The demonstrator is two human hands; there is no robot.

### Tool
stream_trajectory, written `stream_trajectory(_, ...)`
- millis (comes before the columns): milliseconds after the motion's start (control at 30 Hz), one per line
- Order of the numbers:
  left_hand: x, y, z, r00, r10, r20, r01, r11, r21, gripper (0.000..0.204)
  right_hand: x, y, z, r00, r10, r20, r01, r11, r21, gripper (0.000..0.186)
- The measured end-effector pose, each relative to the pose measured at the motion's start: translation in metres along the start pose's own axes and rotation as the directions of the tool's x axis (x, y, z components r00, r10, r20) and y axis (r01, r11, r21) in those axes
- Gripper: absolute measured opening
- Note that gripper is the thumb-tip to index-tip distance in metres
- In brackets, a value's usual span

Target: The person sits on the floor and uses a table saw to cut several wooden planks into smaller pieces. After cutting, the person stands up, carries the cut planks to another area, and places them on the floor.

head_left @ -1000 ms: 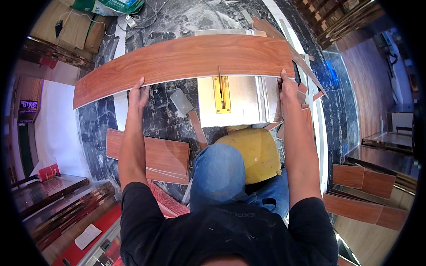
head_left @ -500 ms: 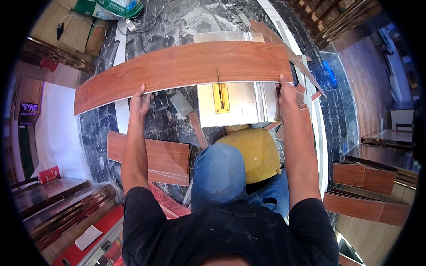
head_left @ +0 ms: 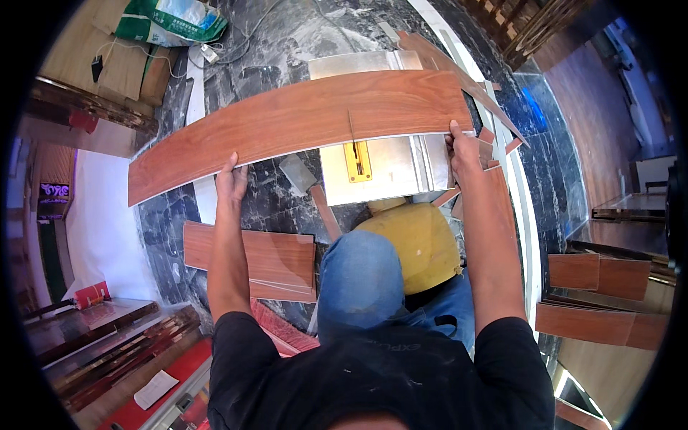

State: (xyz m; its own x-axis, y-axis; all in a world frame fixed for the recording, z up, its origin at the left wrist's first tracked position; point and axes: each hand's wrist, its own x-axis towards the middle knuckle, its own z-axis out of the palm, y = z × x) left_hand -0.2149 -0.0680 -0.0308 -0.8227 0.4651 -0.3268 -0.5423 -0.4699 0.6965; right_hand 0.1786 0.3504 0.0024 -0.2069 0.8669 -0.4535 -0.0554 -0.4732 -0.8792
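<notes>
A long reddish-brown wood-grain plank (head_left: 279, 111) lies across the metal table saw (head_left: 387, 175), its left part reaching out beyond the saw. My left hand (head_left: 231, 179) is closed on the plank's near edge, left of the saw, thumb on top and fingers underneath. Near the right end, my right hand (head_left: 464, 147) grips the same edge, its fingers partly hidden below. The thin saw blade (head_left: 351, 129) rises from a yellow insert (head_left: 358, 170) and overlaps the plank's near edge; how deep it sits in the plank I cannot tell.
A yellow rounded object (head_left: 412, 244) is beside my knee, below the saw. Shorter planks (head_left: 272, 258) lie on the dark marble-look floor at left; offcuts (head_left: 487, 147) lie right of the saw. More planks (head_left: 598, 326) are far right. A green-and-white bag (head_left: 172, 21) and cables are at the back.
The view has tilted slightly, and the plank's left end appears a little lower. Both hands keep their hold on the plank, and the blade stays at nearly the same spot along it.
</notes>
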Motion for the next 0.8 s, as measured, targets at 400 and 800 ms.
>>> stream_trajectory(400,-0.009,-0.002,-0.007,1.000,-0.019,-0.009,0.019,1.000,-0.014,0.041,-0.008,0.001,-0.010,1.000,0.010,-0.002,-0.010,1.000,-0.016,0.020)
stream_trajectory(800,-0.032,-0.004,-0.008,1.000,0.006,-0.028,-0.007,1.000,-0.030,0.039,-0.023,0.004,-0.024,1.000,0.025,-0.006,-0.026,0.999,-0.044,0.015)
